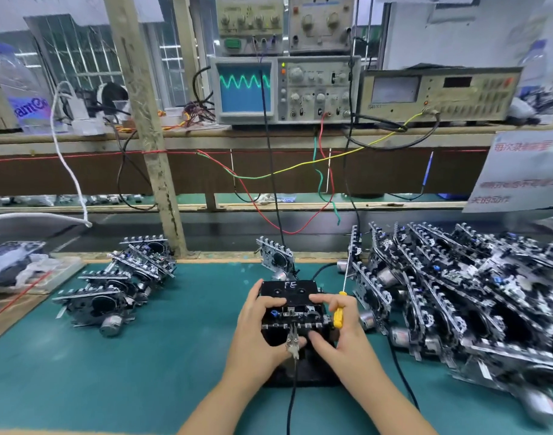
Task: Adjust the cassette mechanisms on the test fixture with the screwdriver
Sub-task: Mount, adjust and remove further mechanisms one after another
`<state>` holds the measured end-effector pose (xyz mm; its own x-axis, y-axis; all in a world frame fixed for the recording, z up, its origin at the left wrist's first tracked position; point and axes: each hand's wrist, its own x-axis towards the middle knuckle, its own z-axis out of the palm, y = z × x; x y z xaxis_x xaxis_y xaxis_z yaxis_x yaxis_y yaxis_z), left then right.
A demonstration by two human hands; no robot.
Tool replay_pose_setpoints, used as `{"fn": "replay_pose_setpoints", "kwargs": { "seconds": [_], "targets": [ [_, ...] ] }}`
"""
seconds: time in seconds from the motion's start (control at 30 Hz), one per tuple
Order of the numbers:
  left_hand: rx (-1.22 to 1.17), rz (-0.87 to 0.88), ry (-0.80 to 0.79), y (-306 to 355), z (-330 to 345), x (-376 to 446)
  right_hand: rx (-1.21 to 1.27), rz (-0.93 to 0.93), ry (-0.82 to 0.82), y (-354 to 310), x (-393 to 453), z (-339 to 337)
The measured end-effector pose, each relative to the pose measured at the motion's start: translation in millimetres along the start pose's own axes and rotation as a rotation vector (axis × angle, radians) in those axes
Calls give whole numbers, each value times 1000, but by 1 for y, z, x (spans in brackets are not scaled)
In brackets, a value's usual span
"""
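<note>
A black test fixture (289, 291) marked "FE" sits on the green mat in front of me, with a cassette mechanism (295, 320) seated at its near side. My left hand (256, 331) grips the mechanism's left side, thumb near a metal clip (293, 342) at the front. My right hand (338, 328) holds a yellow-handled screwdriver (339, 313) in its curled fingers, shaft pointing up and away, while its index finger and thumb press on the mechanism. The screwdriver tip is off the mechanism.
A large heap of cassette mechanisms (457, 293) lies at the right, a smaller group (121, 284) at the left, and one mechanism (276, 255) stands behind the fixture. An oscilloscope (245, 89) shows a green sine wave on the shelf. Wires hang down to the fixture.
</note>
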<state>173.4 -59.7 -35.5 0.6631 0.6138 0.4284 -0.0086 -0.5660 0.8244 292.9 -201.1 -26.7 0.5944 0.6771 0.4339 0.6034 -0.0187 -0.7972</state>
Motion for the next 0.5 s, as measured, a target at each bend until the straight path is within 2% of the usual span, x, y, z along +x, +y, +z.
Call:
{"fn": "replay_pose_setpoints", "kwargs": {
  "seconds": [0.5],
  "targets": [
    [-13,1,7,-12,4,5,-106,42,-33,15,8,3]
  ]
}}
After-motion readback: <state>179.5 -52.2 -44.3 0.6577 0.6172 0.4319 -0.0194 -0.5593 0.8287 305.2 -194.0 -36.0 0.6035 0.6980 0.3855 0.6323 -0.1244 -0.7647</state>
